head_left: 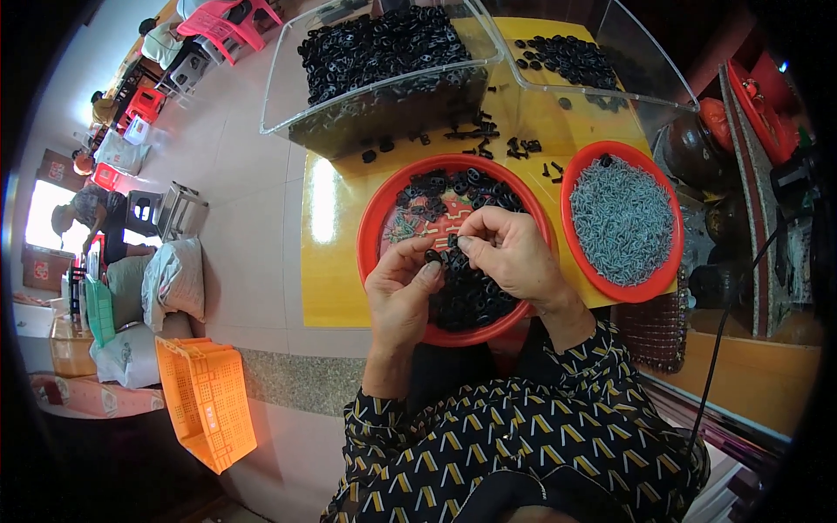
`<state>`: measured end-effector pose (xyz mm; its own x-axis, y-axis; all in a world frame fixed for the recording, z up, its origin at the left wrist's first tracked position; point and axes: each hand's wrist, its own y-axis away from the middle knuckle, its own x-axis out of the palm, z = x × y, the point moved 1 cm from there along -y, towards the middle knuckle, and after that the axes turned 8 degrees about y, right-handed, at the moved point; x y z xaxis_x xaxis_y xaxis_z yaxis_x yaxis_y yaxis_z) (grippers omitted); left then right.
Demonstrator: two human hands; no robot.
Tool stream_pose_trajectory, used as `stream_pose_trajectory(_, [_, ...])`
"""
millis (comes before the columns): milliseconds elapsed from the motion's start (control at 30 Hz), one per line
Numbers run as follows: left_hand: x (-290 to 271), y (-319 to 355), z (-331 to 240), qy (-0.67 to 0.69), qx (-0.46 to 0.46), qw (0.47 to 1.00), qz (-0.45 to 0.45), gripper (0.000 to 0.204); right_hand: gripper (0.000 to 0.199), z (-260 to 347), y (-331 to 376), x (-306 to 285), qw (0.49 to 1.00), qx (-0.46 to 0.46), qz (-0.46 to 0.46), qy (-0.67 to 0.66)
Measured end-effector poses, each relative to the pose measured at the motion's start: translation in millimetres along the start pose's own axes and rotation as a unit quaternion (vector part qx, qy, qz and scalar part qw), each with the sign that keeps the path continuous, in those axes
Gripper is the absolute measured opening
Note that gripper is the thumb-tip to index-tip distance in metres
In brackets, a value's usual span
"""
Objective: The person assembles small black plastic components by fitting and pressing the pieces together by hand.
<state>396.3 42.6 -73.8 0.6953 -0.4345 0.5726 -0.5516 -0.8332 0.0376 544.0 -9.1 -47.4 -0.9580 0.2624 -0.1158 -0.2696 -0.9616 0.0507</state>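
Observation:
Above a round red tray [367, 228], my two hands work close together. Thumb and fingers of my left hand [400, 283] pinch a small black oval plastic part [433, 256]. My right hand [508, 255], just beside it, pinches another small black plastic piece [452, 241], partly hidden by the fingers. Many loose black parts [471, 305] lie in the tray under my hands, and a printed pattern shows on its bottom. To the right, a second red tray [568, 205] is heaped with small silvery screws [622, 222].
A clear plastic bin [277, 96] full of black oval parts stands at the back of the yellow table [336, 288]. Another clear bin [671, 74] stands at the back right. Loose black pieces [523, 148] lie between. An orange crate [205, 401] stands left; people sit farther off.

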Motion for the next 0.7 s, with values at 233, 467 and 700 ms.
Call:
stream_pose_trajectory(233, [-2,4,1,-0.031,0.024,0.999,-0.027,0.017,0.004,2,2,3,1.000,-0.027,0.000,-0.013])
stream_pose_trajectory(467, [7,4,2,-0.058,-0.028,0.998,-0.015,0.011,0.004,1,4,3,0.998,-0.066,0.002,0.015])
stream_pose_trajectory(700, [14,2,6,0.028,-0.061,0.998,-0.018,0.010,0.003,1,4,3,0.998,-0.058,0.001,0.022])
